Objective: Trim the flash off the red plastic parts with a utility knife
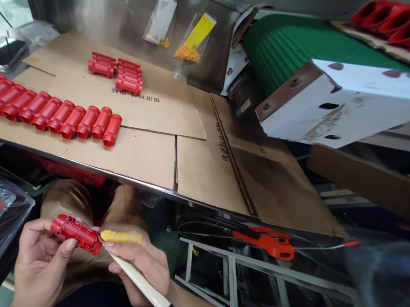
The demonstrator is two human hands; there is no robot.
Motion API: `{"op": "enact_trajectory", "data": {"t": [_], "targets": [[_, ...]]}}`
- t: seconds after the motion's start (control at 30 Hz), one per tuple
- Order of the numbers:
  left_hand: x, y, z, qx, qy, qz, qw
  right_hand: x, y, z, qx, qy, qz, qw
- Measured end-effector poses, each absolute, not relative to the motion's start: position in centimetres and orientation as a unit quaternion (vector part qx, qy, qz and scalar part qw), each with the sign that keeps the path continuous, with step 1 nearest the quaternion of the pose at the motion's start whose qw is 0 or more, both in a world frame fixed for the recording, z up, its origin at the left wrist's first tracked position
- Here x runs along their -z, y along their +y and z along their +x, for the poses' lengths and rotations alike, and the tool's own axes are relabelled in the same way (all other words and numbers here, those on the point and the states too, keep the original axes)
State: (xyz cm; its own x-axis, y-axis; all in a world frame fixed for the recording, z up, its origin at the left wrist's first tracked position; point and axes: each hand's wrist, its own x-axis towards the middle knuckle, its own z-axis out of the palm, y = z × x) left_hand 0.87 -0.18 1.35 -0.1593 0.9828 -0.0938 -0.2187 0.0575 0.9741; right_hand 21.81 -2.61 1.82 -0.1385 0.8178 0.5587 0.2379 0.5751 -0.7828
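Note:
My left hand [40, 263] is closed around a red plastic tube part [82, 235], held tilted above my lap with its grooved, cut-out side up. My right hand [144, 262] grips a slim white-handled trimming knife [141, 281] with a black butt end. A yellow finger cot [121, 237] covers the index finger. The knife's thin tip meets the near right end of the red part; the blade itself is mostly hidden. On the cardboard-covered table, a slanting row of red tubes [68, 118] lies side by side, and several red half-shell pieces [129, 77] sit farther back.
A green-belted conveyor [289, 46] with a white metal end [352, 99] juts in at right, carrying red parts [395, 22]. Bags of yellow finger cots [188, 54] hang on the metal panel. An orange-red tool [273, 244] lies below the table edge. Left stands a plastic-lined bin [19, 205].

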Motion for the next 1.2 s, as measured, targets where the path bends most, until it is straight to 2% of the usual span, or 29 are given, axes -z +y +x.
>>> {"op": "enact_trajectory", "data": {"t": [0.13,0.37,0.6,0.7,0.77,0.83,0.9,0.97,1.07,1.2], "targets": [[-1.4,-0.4,0.9,-0.579,0.516,0.378,0.506,-2.0,-2.9,21.7,-0.282,-0.694,-0.391,0.535],[-2.6,0.2,1.9,-0.603,0.507,0.312,0.531,-2.4,-3.4,21.5,-0.294,-0.676,-0.416,0.532],[-1.9,0.3,1.9,-0.609,0.491,0.29,0.551,-2.1,-2.5,22.2,-0.32,-0.694,-0.385,0.518],[-1.9,0.6,1.8,-0.597,0.483,0.27,0.581,-1.9,-1.8,23.2,-0.253,-0.77,-0.345,0.473],[-2.0,0.8,1.7,-0.557,0.483,0.252,0.628,-2.0,-1.5,23.8,-0.197,-0.826,-0.326,0.415],[-2.0,1.0,1.5,-0.508,0.48,0.249,0.67,-2.2,-1.4,24.1,-0.186,-0.842,-0.317,0.396],[-1.9,1.0,1.4,-0.499,0.471,0.261,0.679,-2.2,-1.3,24.1,-0.238,-0.804,-0.325,0.438],[-1.8,0.9,1.4,-0.53,0.459,0.285,0.654,-2.1,-1.3,23.9,-0.346,-0.723,-0.356,0.482],[-1.6,0.7,1.5,-0.565,0.454,0.343,0.597,-1.7,-1.1,23.2,-0.504,-0.594,-0.38,0.498],[-1.8,0.5,1.7,-0.572,0.478,0.411,0.525,-1.5,-1.1,22.3,-0.592,-0.504,-0.347,0.524]]}}
